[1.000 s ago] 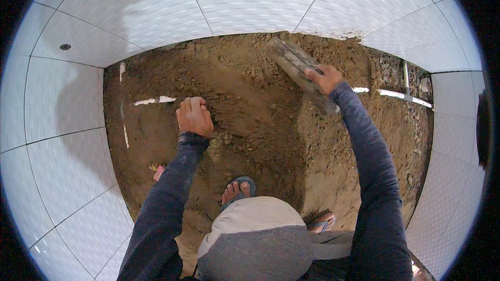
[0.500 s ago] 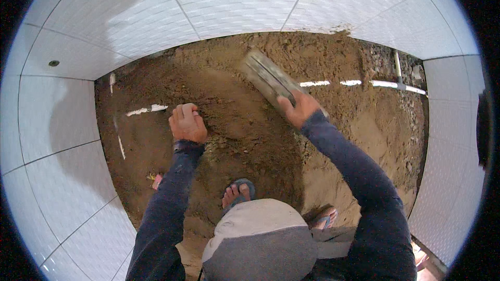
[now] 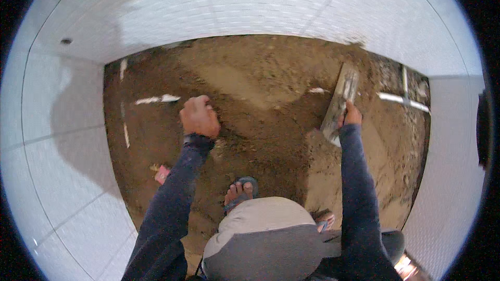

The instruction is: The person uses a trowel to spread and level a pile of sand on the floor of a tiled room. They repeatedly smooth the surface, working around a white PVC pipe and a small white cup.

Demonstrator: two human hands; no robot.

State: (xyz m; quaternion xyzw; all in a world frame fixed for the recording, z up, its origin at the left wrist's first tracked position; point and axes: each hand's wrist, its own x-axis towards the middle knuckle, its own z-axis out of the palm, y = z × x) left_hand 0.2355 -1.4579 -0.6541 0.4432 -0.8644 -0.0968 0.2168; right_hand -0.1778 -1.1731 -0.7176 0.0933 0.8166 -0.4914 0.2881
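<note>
My right hand (image 3: 351, 114) is closed round the handle of a long, flat plastering float (image 3: 336, 117). The float lies angled on the damp brown sand (image 3: 255, 125) on the right side, its far end near the back wall. Left of the middle, my left hand (image 3: 200, 117) is curled into a fist over the sand, beside a white pipe length (image 3: 156, 99); nothing shows in it. Whether it touches the sand I cannot tell. A paler, smoother patch of sand stretches between the two hands.
White tiled walls (image 3: 250, 8) enclose the sand at the back and both sides. Partly buried white pipe (image 3: 403, 101) shows at the right, near gravel. A small pink scrap (image 3: 162, 174) lies by my left forearm. My sandalled foot (image 3: 240, 192) stands on the sand.
My right hand has swung the float to the right, across the white pipe, covering or hiding part of it. A smooth pale patch now shows behind it. My left hand has shifted slightly right.
</note>
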